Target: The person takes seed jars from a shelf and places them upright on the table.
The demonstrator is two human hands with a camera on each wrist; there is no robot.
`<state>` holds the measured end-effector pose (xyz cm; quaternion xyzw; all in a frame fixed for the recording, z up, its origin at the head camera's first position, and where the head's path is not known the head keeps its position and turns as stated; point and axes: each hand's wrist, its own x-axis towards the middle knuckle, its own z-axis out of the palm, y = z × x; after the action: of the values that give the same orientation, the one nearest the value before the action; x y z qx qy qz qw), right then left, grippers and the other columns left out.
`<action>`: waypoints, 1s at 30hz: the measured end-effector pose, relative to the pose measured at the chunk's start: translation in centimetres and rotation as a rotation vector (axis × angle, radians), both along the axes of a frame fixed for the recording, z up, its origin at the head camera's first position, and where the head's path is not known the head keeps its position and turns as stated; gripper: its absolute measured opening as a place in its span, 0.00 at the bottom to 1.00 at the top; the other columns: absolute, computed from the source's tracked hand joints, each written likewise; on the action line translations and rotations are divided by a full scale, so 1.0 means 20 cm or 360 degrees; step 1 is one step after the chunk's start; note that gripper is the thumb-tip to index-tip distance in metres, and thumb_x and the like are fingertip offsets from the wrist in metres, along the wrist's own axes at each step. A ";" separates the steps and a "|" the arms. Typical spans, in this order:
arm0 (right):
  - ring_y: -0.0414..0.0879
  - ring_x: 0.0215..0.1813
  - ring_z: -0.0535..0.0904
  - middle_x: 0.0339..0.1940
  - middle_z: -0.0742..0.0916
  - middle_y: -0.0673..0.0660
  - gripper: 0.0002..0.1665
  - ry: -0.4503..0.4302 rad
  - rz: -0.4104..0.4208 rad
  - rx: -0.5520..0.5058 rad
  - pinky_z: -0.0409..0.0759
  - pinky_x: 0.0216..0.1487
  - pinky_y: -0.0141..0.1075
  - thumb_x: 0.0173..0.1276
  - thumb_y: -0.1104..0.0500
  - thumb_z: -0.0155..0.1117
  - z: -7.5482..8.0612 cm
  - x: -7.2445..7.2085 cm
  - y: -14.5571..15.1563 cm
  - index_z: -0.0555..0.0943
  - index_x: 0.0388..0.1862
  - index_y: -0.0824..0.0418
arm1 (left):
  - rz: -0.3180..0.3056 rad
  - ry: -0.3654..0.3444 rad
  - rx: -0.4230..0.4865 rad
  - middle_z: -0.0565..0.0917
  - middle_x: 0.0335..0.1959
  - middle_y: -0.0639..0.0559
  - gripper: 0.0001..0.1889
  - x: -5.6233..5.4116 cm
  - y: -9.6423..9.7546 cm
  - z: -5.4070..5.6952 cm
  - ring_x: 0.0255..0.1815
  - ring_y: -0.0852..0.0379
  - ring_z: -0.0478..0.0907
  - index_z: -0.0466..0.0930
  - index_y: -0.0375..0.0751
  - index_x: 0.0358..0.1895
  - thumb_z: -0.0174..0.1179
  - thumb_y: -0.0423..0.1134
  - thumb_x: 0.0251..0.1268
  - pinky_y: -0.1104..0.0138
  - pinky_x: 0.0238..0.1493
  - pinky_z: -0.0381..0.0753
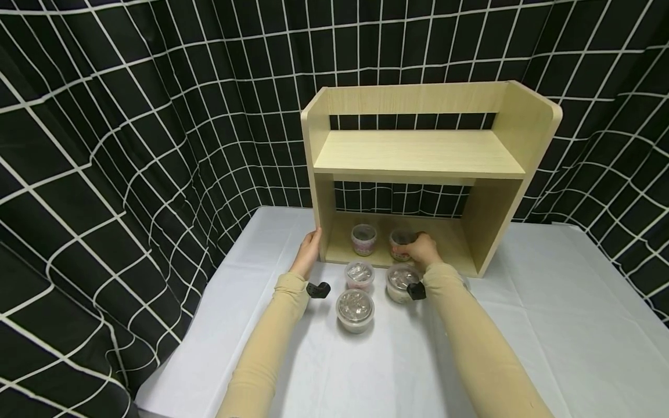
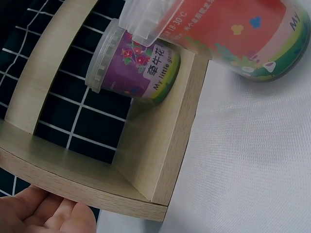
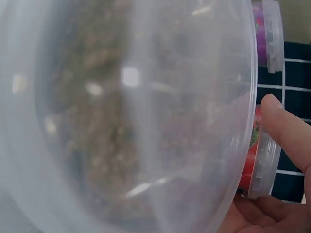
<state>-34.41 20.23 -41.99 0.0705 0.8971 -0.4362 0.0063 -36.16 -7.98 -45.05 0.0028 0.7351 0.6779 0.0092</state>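
On the lower board of a wooden shelf unit (image 1: pixel 418 152) stand a purple-labelled lidded plastic cup (image 1: pixel 363 240) and, to its right, a red-labelled lidded plastic cup (image 3: pixel 250 167). My right hand (image 1: pixel 424 251) grips the red-labelled cup, thumb on one side and fingers on the other. Against the outer face of the unit's left side panel rests my left hand (image 1: pixel 307 253), with nothing in its grasp; the left wrist view shows its fingers (image 2: pixel 53 213) by the panel's edge. The purple cup (image 2: pixel 141 68) carries flower pictures and the words "My little".
In front of the unit, several lidded clear-topped cups stand on the white-covered table (image 1: pixel 219 342): a pinkish cup (image 1: pixel 359 275), one nearer cup (image 1: pixel 355 312) and another cup (image 1: pixel 401 284) beside my right wrist. Black grid-patterned cloth (image 1: pixel 130 174) hangs behind and at the sides.
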 end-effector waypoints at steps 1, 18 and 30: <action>0.66 0.55 0.69 0.52 0.74 0.75 0.42 0.0000 -0.0002 -0.0016 0.67 0.58 0.51 0.54 0.55 0.71 0.00 0.00 0.00 0.65 0.57 0.81 | 0.0005 -0.0003 0.0002 0.58 0.68 0.38 0.36 0.00 0.00 0.00 0.68 0.44 0.53 0.56 0.34 0.68 0.39 0.61 0.70 0.53 0.67 0.54; 0.64 0.57 0.67 0.53 0.75 0.73 0.44 0.0120 -0.0004 -0.0250 0.64 0.61 0.50 0.51 0.58 0.74 -0.02 0.03 0.02 0.64 0.60 0.78 | 0.0007 0.0010 0.0017 0.58 0.68 0.38 0.36 -0.01 -0.01 -0.02 0.69 0.44 0.52 0.57 0.33 0.67 0.40 0.60 0.70 0.54 0.67 0.52; 0.60 0.54 0.71 0.54 0.76 0.71 0.45 0.0266 0.0065 -0.0373 0.69 0.57 0.47 0.54 0.52 0.72 0.03 0.12 0.09 0.64 0.62 0.75 | 0.0031 0.0042 0.0016 0.60 0.67 0.37 0.33 -0.01 0.00 -0.01 0.68 0.44 0.53 0.59 0.32 0.66 0.40 0.58 0.72 0.55 0.67 0.54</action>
<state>-31.94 22.01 -41.35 0.0143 0.8386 -0.5422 -0.0514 -36.28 -7.95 -45.25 0.0048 0.7317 0.6815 -0.0071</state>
